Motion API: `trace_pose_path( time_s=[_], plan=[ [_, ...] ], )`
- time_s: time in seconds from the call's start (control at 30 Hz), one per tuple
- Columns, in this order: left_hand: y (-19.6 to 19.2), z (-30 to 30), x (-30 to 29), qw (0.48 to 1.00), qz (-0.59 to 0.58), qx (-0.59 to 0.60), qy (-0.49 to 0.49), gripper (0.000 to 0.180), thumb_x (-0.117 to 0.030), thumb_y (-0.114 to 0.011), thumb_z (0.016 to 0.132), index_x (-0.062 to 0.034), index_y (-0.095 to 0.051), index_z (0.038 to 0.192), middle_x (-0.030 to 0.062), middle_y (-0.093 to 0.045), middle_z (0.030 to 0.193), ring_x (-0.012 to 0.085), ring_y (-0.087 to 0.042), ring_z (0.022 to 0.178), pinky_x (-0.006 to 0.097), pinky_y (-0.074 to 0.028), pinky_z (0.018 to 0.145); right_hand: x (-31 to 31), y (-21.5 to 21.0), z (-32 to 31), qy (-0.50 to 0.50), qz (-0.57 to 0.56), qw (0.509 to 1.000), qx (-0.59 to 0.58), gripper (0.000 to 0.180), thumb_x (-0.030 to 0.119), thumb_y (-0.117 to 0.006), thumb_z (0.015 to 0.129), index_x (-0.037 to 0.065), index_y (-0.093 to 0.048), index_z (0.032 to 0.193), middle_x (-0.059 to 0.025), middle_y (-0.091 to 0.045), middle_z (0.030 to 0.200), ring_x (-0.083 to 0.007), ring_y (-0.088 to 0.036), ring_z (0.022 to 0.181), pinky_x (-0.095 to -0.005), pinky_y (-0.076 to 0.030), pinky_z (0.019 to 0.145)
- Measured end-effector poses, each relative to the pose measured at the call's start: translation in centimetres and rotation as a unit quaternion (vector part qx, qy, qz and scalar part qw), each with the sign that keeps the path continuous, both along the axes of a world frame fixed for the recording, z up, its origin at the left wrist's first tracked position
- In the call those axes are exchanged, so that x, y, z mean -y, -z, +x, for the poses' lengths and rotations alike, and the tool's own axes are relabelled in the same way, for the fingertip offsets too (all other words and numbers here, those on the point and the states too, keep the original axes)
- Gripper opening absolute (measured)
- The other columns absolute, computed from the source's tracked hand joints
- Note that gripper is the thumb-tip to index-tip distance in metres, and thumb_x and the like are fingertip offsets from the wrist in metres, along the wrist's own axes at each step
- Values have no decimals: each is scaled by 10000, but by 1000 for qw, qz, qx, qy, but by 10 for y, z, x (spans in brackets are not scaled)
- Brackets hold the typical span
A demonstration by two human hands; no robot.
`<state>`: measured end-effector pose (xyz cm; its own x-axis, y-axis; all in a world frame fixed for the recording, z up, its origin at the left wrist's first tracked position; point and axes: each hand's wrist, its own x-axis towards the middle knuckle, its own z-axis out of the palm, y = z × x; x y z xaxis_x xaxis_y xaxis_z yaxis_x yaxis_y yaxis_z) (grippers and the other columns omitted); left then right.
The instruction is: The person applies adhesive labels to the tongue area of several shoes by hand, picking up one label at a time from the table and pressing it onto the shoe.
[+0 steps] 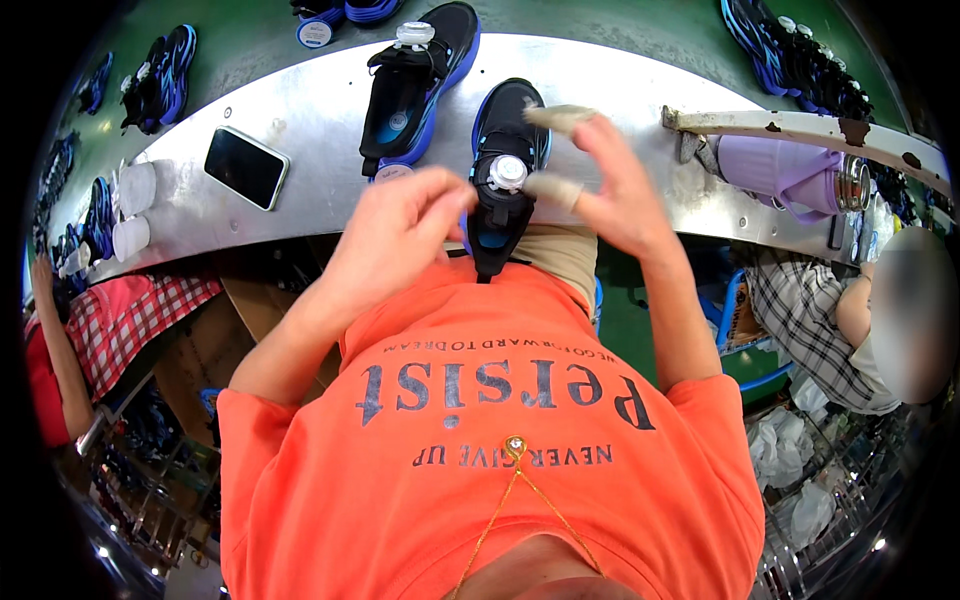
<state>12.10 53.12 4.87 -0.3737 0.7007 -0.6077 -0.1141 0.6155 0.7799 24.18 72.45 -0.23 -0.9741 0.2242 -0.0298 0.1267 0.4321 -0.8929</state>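
Note:
A black sneaker [508, 105] with a blue-purple sole lies in front of me, toe pointing away, heel at the table's near edge. A white round dial [508, 173] sits on its tongue. My left hand [405, 215] is at the shoe's left side, fingers curled together; whether anything is between them is hidden. On the right, my right hand [620, 195] is spread beside the shoe, thumb and forefinger apart, pale covers on both fingertips. The thumb is close to the dial. A matching sneaker [455, 40] with a white dial stands farther off to the left.
The metal table [300, 105] curves around me. A phone [246, 168] lies on it at left, near white round pads [135, 188]. At right are a worn white bar [780, 123] and a lilac bottle [775, 172]. More sneakers [165, 80] stand beyond. People sit on both sides.

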Motion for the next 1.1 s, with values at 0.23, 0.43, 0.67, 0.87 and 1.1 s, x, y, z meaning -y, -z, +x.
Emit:
trace_pose_path(
  time_s=[0.23, 0.43, 0.67, 0.87, 1.1],
  plan=[
    [28, -19, -54, 891, 25, -370, 261, 432, -444, -655, 776, -18, -620, 836, 132, -609, 721, 317, -601, 667, 398, -460, 591, 45, 35, -8, 59, 49, 997, -30, 509, 265, -765, 635, 95, -612, 1089, -135, -460, 1290, -344, -408, 1184, -441, -313, 989],
    [20, -26, -70, 882, -33, -320, 345, 322, -364, -635, 738, -54, -678, 812, 135, -620, 628, 311, -618, 618, 386, -484, 587, 44, 40, -9, 62, 30, 997, -36, 608, 228, -782, 604, 88, -592, 1165, -117, -473, 1308, -340, -437, 1192, -444, -340, 1003],
    [16, -21, -72, 841, -15, -399, 364, 292, -348, -633, 711, -80, -696, 809, 112, -637, 632, 306, -632, 627, 396, -507, 612, 43, 49, -9, 64, 12, 996, -56, 633, 210, -781, 563, 94, -600, 1158, -119, -495, 1297, -340, -463, 1179, -447, -385, 977],
    [14, -28, -68, 837, 46, -392, 380, 315, -291, -657, 756, -58, -652, 968, 132, -629, 806, 310, -620, 806, 366, -497, 710, 37, 39, -5, 39, -14, 999, 2, 684, 247, -761, 605, 73, -556, 1234, -136, -434, 1352, -345, -417, 1233, -429, -339, 1041],
    [35, -27, -21, 930, 194, -219, 224, 381, -28, -612, 814, -92, -605, 1190, 82, -532, 1085, 227, -548, 1001, 310, -447, 853, 8, 30, 12, 5, -158, 987, 4, 673, 320, -743, 745, 84, -499, 1326, -149, -395, 1350, -297, -395, 1273, -380, -317, 1060]
  ],
)
